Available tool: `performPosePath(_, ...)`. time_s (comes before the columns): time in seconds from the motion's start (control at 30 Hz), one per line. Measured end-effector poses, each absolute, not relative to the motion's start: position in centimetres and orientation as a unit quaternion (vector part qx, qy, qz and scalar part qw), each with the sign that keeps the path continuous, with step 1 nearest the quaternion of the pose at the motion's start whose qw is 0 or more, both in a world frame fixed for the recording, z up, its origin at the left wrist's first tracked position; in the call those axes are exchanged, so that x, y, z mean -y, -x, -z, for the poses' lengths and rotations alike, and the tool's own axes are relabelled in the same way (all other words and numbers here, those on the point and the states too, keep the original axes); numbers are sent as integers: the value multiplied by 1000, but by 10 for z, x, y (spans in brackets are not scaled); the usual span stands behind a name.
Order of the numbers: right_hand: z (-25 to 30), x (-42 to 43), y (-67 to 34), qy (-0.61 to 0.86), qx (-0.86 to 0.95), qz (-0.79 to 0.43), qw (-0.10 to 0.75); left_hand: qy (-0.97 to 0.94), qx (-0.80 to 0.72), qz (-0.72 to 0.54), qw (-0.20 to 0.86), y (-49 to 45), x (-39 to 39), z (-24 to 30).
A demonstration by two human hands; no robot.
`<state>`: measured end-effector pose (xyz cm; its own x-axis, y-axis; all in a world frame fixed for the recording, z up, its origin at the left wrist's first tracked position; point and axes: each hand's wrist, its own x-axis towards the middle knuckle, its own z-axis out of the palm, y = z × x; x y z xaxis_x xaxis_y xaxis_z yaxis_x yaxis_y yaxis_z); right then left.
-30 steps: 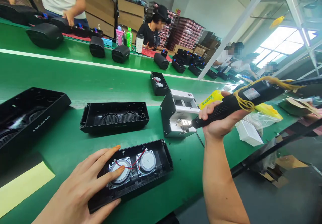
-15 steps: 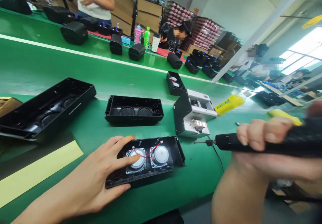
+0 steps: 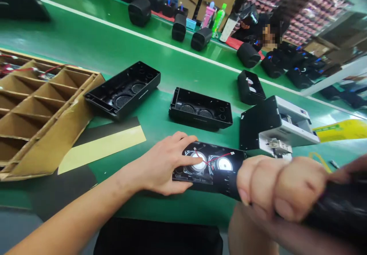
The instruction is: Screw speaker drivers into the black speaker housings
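**One case, driver now over it**

Head view: the case lies on the counter between the hands. The left hand clamps its end, a finger on the left speaker. The right hand, closed around the driver, has swung from the machine to the right speaker. Work seems shifted there; bit contact is hidden.
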<state>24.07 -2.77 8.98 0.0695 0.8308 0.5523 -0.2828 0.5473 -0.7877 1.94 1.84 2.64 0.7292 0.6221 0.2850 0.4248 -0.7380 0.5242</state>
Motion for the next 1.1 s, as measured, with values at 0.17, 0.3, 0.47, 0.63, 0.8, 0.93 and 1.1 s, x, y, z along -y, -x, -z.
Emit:
performPosePath(0.17,-84,14,-217,214,559,-429,677,-906,-284,-229,216,-20,-19,-24)
performPosePath(0.3,-79,14,-215,223,555,-443,668,-903,-293,-227,217,-20,-19,-23)
performPosePath(0.47,-75,13,-210,237,544,-447,669,-902,-292,-229,219,-20,-18,-25)
performPosePath(0.63,-71,10,-209,232,542,-446,673,-902,-292,-232,219,-20,-18,-24)
performPosePath(0.8,-69,8,-207,227,543,-457,667,-902,-292,-229,222,-19,-18,-24)
performPosePath(0.93,-66,8,-208,201,545,-471,664,-903,-290,-225,223,-19,-18,-26)
performPosePath(1.1,-60,9,-209,149,591,-509,608,-909,-288,-216,210,-18,-17,-27)
